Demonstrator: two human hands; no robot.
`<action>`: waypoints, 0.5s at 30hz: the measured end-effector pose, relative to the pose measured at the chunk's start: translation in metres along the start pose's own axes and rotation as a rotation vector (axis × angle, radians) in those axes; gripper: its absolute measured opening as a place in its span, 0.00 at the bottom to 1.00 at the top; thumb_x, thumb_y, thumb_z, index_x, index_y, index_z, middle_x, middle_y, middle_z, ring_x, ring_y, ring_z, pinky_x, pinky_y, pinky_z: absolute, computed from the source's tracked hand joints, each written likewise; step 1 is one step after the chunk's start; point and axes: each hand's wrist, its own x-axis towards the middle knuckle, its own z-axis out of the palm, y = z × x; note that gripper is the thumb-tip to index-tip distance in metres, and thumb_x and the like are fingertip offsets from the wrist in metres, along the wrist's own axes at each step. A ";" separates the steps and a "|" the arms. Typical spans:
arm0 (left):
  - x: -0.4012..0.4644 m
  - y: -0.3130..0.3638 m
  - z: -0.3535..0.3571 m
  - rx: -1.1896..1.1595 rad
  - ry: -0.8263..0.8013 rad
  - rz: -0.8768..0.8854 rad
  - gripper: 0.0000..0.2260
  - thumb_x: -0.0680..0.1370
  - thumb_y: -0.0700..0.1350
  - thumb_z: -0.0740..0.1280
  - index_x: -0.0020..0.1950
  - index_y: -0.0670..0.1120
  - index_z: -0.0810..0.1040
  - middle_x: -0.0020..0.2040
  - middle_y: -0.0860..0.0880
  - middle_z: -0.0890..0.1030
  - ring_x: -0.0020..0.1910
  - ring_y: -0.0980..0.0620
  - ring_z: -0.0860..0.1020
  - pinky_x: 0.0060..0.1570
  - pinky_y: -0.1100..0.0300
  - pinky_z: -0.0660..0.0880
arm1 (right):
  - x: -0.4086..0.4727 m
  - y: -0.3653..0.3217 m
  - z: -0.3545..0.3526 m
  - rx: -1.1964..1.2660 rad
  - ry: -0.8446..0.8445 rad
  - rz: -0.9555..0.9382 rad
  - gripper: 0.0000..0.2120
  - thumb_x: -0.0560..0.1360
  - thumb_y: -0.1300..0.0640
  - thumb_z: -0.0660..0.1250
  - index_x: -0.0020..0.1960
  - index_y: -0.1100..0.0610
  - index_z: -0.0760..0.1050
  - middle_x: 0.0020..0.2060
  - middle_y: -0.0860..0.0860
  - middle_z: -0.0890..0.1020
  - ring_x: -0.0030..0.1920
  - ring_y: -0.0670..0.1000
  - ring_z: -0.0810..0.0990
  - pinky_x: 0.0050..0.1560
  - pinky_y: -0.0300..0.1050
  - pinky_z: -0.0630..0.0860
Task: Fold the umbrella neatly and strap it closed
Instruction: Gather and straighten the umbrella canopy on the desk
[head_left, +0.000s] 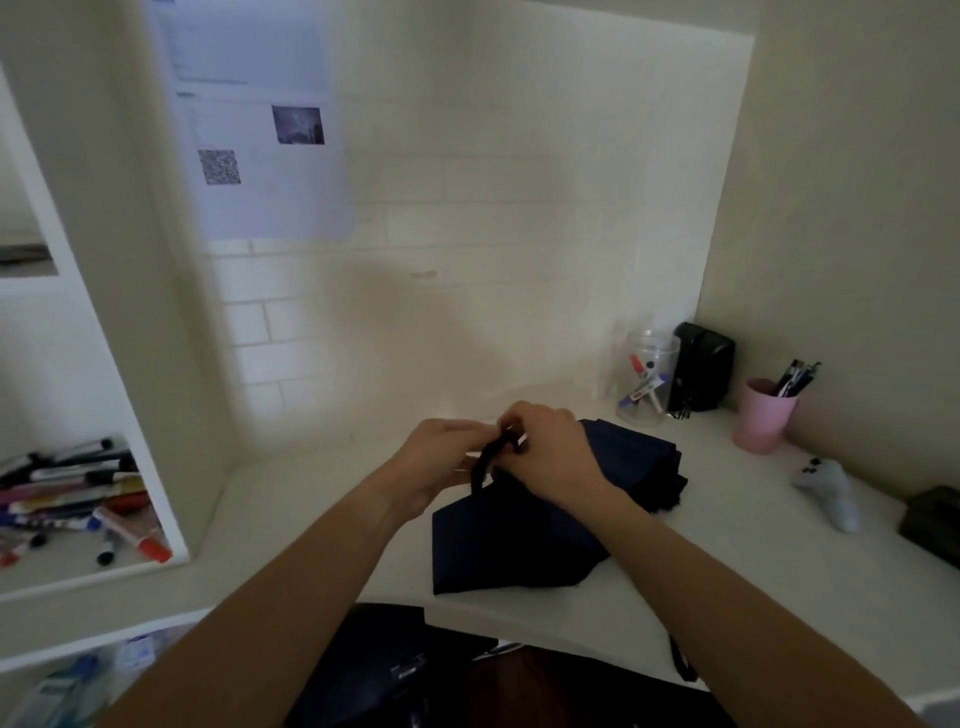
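The step in hand looks like the strapping: both hands meet over a dark navy fabric umbrella (545, 525) that lies collapsed on the white desk (727, 561), and between them a narrow black closure strap (485, 462) rises in a curve from the cloth. To do it well, I would judge that the pleats want gathering first. The canopy under the wrists spreads in a broad loose flap toward the person, while the part beyond the right hand is bunched in tighter folds. A strap drawn round it now would trap that flap unevenly. Better to roll the slack one way around the shaft, hold the roll down with one palm, then pull the strap snug and press its fastening end flat.

The left hand (441, 462) comes in from the near left, forearm bare, wrist bent, fingers curled inward on the strap's outer end; it appears to pinch the strap, though the blur hides the fingertips. The right hand (550, 452) arches over the top of the umbrella, knuckles up, thumb and forefinger closed on the strap near a small pale tab just beside the left hand. Both hands are touching or nearly so.

Well beyond the right hand stand a clear plastic jar of markers (647, 379) and a pink plastic cup of pens (763, 415).
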 end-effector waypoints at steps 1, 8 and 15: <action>0.000 -0.004 0.000 -0.035 0.053 0.015 0.09 0.79 0.46 0.71 0.54 0.43 0.86 0.52 0.43 0.86 0.44 0.50 0.83 0.47 0.58 0.81 | 0.006 0.007 -0.001 0.006 0.030 0.039 0.12 0.71 0.53 0.71 0.53 0.53 0.82 0.47 0.51 0.86 0.48 0.55 0.83 0.50 0.49 0.80; 0.003 -0.053 0.026 0.446 0.214 -0.078 0.15 0.73 0.57 0.72 0.51 0.50 0.75 0.49 0.47 0.82 0.46 0.48 0.82 0.46 0.54 0.80 | 0.026 0.099 -0.032 0.177 0.123 0.495 0.07 0.73 0.57 0.71 0.47 0.57 0.85 0.40 0.52 0.83 0.42 0.52 0.80 0.43 0.43 0.74; 0.021 -0.095 0.106 0.409 -0.119 -0.350 0.54 0.66 0.64 0.76 0.77 0.41 0.48 0.53 0.41 0.84 0.47 0.45 0.85 0.45 0.55 0.83 | 0.030 0.161 -0.021 0.188 -0.088 0.651 0.13 0.77 0.52 0.68 0.42 0.61 0.81 0.40 0.56 0.80 0.44 0.56 0.78 0.43 0.44 0.69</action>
